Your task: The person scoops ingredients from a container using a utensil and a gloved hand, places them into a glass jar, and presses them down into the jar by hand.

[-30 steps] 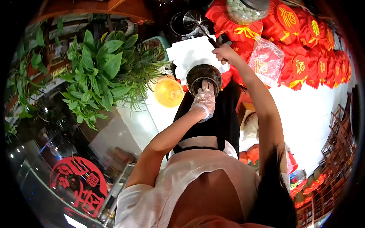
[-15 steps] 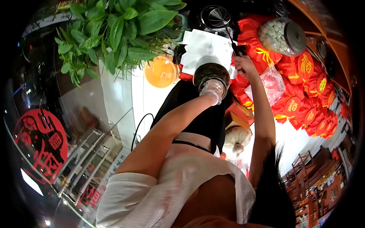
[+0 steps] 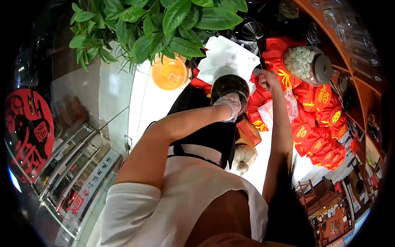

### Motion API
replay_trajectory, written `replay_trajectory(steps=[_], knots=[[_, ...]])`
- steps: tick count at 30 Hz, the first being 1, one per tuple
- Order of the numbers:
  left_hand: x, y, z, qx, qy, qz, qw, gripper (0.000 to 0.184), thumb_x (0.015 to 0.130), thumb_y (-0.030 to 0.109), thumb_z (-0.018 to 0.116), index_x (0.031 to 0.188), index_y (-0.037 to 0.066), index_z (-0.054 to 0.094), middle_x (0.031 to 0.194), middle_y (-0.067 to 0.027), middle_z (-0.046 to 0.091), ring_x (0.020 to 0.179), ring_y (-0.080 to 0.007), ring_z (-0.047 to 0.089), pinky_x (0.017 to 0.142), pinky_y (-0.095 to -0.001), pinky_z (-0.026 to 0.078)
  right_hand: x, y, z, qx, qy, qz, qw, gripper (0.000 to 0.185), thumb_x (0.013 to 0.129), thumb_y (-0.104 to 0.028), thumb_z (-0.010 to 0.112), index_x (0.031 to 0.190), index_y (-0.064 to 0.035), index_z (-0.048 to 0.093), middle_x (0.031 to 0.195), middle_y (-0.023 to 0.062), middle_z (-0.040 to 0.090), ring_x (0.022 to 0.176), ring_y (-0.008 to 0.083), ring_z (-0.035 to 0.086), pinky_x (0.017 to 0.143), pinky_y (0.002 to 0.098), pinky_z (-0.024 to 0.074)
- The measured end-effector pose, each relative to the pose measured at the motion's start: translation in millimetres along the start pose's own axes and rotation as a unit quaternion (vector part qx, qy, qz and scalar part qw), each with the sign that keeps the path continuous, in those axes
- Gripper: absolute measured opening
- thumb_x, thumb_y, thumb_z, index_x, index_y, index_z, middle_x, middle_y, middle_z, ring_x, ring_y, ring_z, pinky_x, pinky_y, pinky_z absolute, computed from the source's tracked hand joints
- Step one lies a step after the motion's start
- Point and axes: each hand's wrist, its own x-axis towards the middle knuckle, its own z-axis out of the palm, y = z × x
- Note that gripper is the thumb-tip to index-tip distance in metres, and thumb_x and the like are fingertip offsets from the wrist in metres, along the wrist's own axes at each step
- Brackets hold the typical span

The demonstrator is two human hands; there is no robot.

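My left hand (image 3: pixel 230 103), in a clear plastic glove, reaches into the mouth of a dark round pot (image 3: pixel 225 83); its fingers are hidden inside. Beyond the pot lie white sheets with jagged edges (image 3: pixel 224 55). My right hand (image 3: pixel 268 79) is bare and closed around a dark handle, beside the sheets and a clear plastic bag (image 3: pixel 291 105). A round wire-like utensil head (image 3: pixel 252 29) shows past the sheets, its link to the handle partly hidden.
An orange bowl (image 3: pixel 169 73) and leafy plants (image 3: pixel 164 31) are at the left. At the right stand red cloth-covered jars (image 3: pixel 303 131) and a glass jar of pale pieces (image 3: pixel 300 61). A tied bag (image 3: pixel 243 158) lies below a red box (image 3: pixel 248 133).
The view has shifted and turned. My left hand sits deeper in the pot than a second ago, with its fingers now hidden. My right hand still grips the dark handle.
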Motion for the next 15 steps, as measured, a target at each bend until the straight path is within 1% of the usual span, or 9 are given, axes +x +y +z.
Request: replay_trajectory(steps=[2,4,5,8,9,10,12,13,15], knots=[[-11,-4,2,-0.023,0.038,0.041,0.998,0.039,0.071,0.026,0.053,0.103,0.004,0.056,0.109,-0.0119,0.053,0.103,-0.0242,0.049,0.087,-0.0326,0.039,-1,-2,3,-0.018,0.009,0.011,1.000,0.022,0.076,-0.009,0.049,0.055,-0.0079,0.042,0.046,-0.0029,0.033,0.034,0.0070,0.024,0.031,0.0224,0.0170],[-13,3,3,0.033,0.101,0.049,0.993,0.033,0.068,0.020,0.052,0.092,-0.002,0.056,0.096,-0.0173,0.054,0.091,-0.0257,0.051,0.079,-0.0313,0.039,8,4,0,-0.001,-0.021,0.010,1.000,0.023,0.075,-0.010,0.052,0.054,-0.0073,0.043,0.044,-0.0006,0.036,0.031,0.0083,0.028,0.029,0.0236,0.0191],[-12,5,4,0.061,0.133,0.055,0.988,0.031,0.067,0.018,0.052,0.087,-0.005,0.056,0.089,-0.0200,0.055,0.084,-0.0264,0.053,0.076,-0.0307,0.039,13,8,-2,-0.021,-0.007,-0.005,1.000,0.025,0.076,-0.011,0.050,0.053,-0.0096,0.041,0.044,-0.0028,0.034,0.032,0.0068,0.026,0.030,0.0226,0.0168],[-11,-2,8,0.073,0.158,0.057,0.983,0.030,0.068,0.017,0.050,0.088,-0.006,0.055,0.083,-0.0183,0.056,0.084,-0.0253,0.053,0.075,-0.0291,0.040,15,14,-1,-0.017,-0.026,-0.040,0.999,0.026,0.076,-0.011,0.052,0.053,-0.0098,0.041,0.043,-0.0032,0.032,0.033,0.0071,0.024,0.031,0.0232,0.0163],[2,0,22,0.074,0.179,0.010,0.981,0.032,0.068,0.018,0.051,0.088,-0.006,0.054,0.084,-0.0179,0.055,0.086,-0.0241,0.053,0.072,-0.0281,0.041,15,12,-2,-0.005,-0.021,-0.028,0.999,0.013,0.073,-0.006,0.053,0.061,-0.0029,0.048,0.045,-0.0010,0.036,0.034,0.0076,0.029,0.031,0.0230,0.0203],[9,1,23,0.074,0.112,-0.034,0.990,0.037,0.068,0.018,0.052,0.095,-0.006,0.050,0.091,-0.0201,0.053,0.089,-0.0245,0.053,0.072,-0.0297,0.044,15,12,-3,0.008,-0.019,-0.013,1.000,0.006,0.070,-0.002,0.053,0.070,0.0040,0.056,0.047,0.0012,0.040,0.035,0.0081,0.034,0.030,0.0229,0.0244],[15,-14,27,0.062,0.186,0.084,0.977,0.043,0.067,0.019,0.054,0.101,-0.006,0.046,0.096,-0.0207,0.051,0.090,-0.0272,0.053,0.074,-0.0324,0.045,16,15,-6,-0.004,-0.044,-0.053,0.998,0.011,0.070,0.000,0.052,0.077,0.0058,0.058,0.048,0.0016,0.041,0.035,0.0078,0.035,0.031,0.0225,0.0247],[22,-8,23,0.073,0.110,0.042,0.990,0.048,0.067,0.019,0.055,0.107,-0.004,0.042,0.104,-0.0220,0.049,0.095,-0.0309,0.051,0.079,-0.0342,0.044,20,17,-4,0.011,-0.031,-0.050,0.998,0.011,0.071,-0.002,0.052,0.077,0.0051,0.058,0.049,0.0029,0.044,0.036,0.0083,0.036,0.032,0.0226,0.0252],[22,-7,17,0.040,0.103,0.039,0.993,0.049,0.066,0.019,0.056,0.107,-0.003,0.043,0.106,-0.0218,0.048,0.097,-0.0305,0.050,0.081,-0.0344,0.043,23,17,-4,0.009,-0.019,-0.046,0.999,0.014,0.072,-0.004,0.052,0.080,0.0052,0.059,0.051,0.0046,0.047,0.037,0.0092,0.039,0.032,0.0228,0.0265]])
